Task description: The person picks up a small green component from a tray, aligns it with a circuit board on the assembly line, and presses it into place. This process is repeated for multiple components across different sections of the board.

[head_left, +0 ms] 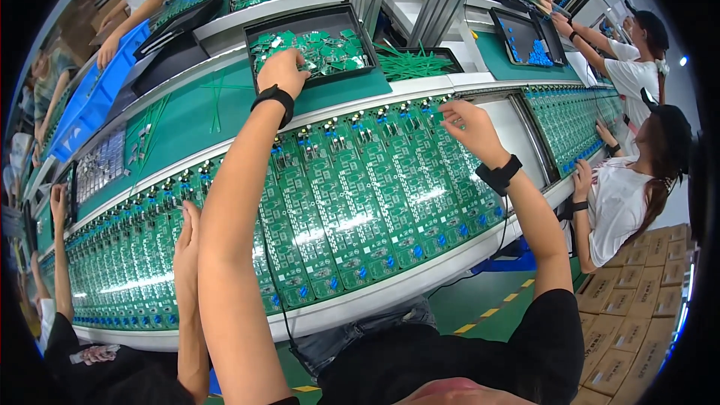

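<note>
Left hand (pixel 282 73) over the black tray (pixel 351 73) of small green boards (pixel 330 57), right hand (pixel 472 129) by the long circuit boards (pixel 390 199)!

Bench: long, white-edged work line (pixel 390 282), curved by the lens. Along it lies a row of long green circuit boards (pixel 360 202), side by side, blue parts near the front edge; further right, a second group of green circuit boards (pixel 562 124) past a pale stretch of the line. Behind: flat green mat (pixel 187 116). On it, a shallow black rectangular tray (pixel 367 60) containing small green board pieces (pixel 334 60); at left, loose thin green strips (pixel 154 121) and a grid-like silvery tray (pixel 101 165). Right of a dark tray of green strips (pixel 412 65), another green mat (pixel 499 64) bears a black tray with blue parts (pixel 536 52).
</note>
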The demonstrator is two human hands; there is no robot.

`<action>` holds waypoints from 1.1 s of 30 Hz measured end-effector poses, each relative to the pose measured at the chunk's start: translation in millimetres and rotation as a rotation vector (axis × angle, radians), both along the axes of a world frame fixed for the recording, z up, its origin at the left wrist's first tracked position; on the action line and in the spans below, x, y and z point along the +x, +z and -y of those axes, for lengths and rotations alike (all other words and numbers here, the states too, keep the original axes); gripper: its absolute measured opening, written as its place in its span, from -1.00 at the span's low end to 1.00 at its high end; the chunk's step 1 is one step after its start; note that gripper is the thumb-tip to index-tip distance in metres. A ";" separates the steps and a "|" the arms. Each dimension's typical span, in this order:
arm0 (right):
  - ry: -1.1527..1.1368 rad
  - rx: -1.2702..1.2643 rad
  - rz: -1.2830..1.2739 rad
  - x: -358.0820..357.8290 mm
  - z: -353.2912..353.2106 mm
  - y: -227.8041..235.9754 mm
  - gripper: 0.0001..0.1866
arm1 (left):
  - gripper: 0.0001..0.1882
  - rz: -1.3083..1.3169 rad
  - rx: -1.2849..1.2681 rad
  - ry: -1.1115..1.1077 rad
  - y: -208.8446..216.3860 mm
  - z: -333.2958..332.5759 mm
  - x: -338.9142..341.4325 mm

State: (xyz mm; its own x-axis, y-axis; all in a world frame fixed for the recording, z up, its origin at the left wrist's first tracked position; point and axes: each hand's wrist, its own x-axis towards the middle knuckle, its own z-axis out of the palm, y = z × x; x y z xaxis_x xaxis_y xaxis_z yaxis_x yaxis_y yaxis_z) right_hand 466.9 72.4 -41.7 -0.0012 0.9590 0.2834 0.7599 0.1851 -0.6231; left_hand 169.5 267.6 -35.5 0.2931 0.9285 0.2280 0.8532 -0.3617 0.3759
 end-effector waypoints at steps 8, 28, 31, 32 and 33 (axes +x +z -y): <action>0.052 0.035 0.183 -4.8 0.5 -0.8 -0.76 | -0.85 0.240 0.095 0.072 -5.5 0.1 -9.7; 0.137 -0.040 0.446 -2.0 -27.5 2.4 -0.81 | -0.82 0.952 -0.254 -0.123 3.8 19.5 10.4; 0.167 -0.035 0.553 -1.6 -33.9 2.3 -0.80 | -0.80 1.025 -0.373 -0.204 7.6 32.5 19.8; 0.176 -0.050 0.568 -1.5 -35.6 2.4 -0.79 | -0.79 1.061 -0.433 -0.245 9.3 37.1 22.6; 0.186 -0.064 0.583 -1.9 -37.1 2.7 -0.78 | -0.79 1.060 -0.429 -0.244 12.0 42.1 25.1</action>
State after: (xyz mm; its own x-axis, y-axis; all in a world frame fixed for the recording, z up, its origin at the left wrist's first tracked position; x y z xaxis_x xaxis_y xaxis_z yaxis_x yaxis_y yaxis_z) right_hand 464.9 109.5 -39.0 -0.3081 0.9428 0.1272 0.9374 0.3237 -0.1285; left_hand 194.5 225.5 -23.5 0.3257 0.9340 0.1469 -0.0352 -0.1432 0.9891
